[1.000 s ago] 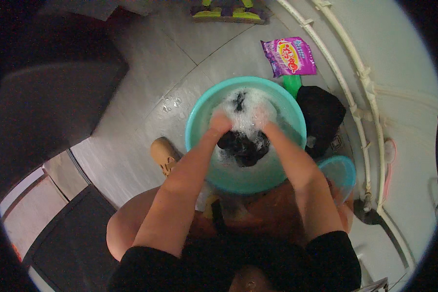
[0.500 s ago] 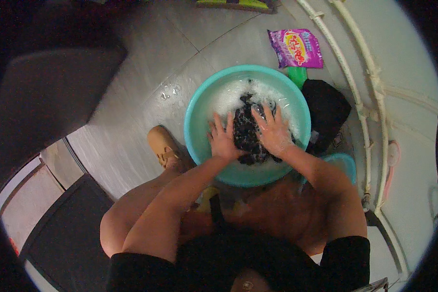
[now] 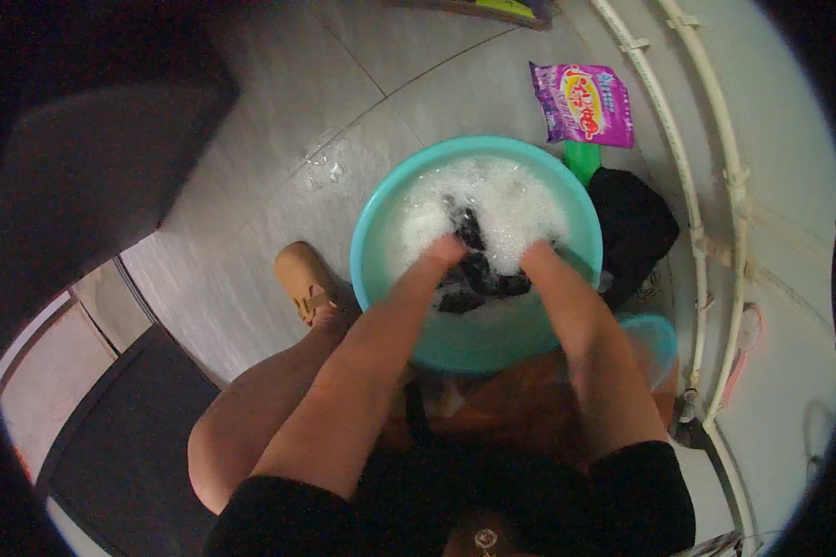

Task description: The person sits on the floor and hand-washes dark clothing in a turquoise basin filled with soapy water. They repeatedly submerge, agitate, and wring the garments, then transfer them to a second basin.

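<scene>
A turquoise basin point(image 3: 360, 246) stands on the floor in front of me, with cloudy water and thick white foam point(image 3: 515, 218) in it. Dark wet cloth point(image 3: 478, 274) lies half sunk in the middle of the water. Both my arms reach down into the basin. My left hand point(image 3: 446, 249) is at the cloth's left side, with its fingers hidden under foam and cloth. My right hand point(image 3: 535, 252) dips into the foam at the cloth's right side, and its fingers are hidden too.
A purple packet point(image 3: 585, 104) lies beyond the basin, over a green object point(image 3: 581, 160). Black fabric point(image 3: 632, 227) and a clear blue container point(image 3: 655, 343) are at the right, near white wall pipes point(image 3: 687, 213). Water drops wet the tiled floor point(image 3: 330, 170) at the left.
Both hands have gone from lying spread on top of the cloth to down in the water. The foam has spread over more of the surface, and less cloth shows.
</scene>
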Motion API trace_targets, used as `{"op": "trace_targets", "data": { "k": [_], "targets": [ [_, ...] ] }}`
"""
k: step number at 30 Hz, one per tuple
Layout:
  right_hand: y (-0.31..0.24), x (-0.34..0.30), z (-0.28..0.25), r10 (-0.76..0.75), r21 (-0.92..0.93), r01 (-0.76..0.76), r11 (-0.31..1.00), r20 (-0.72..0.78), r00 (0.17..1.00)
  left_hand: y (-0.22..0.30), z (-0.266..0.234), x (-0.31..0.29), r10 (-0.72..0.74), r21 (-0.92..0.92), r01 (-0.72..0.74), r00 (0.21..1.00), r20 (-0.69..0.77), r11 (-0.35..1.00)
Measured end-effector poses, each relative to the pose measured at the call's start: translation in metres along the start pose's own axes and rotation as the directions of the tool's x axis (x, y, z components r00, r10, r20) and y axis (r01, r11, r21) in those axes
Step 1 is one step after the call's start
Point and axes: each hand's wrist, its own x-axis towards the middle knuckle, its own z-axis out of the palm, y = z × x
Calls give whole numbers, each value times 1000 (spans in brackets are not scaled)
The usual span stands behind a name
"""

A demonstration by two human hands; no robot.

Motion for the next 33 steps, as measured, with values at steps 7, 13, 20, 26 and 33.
{"op": "trace_targets", "data": {
  "k": [7, 13, 20, 26, 33],
  "targets": [
    [36, -7, -35, 184, 770, 31, 637, -191, 964, 79, -81, -92, 349, 194, -291, 808, -475, 937],
    [16, -55, -54, 214, 379, -123, 917, -210, 954, 74, -51, -144, 762, 394, -667, 627, -163, 633],
    [-6, -72, 40, -54, -137, 0, 991, -386, 921, 39, -24, -138, 301, 365, -151, 866, -399, 919],
    [30, -11, 100, -80, 340, 122, 933, -133, 988, 11, 16, -62, 327, 525, -137, 900, -289, 840],
    [30, 38, 72, 57, 261, -57, 964, 6, 998, -26, 14, 11, 96, 7, -96, 993, -69, 995]
  ]
}}
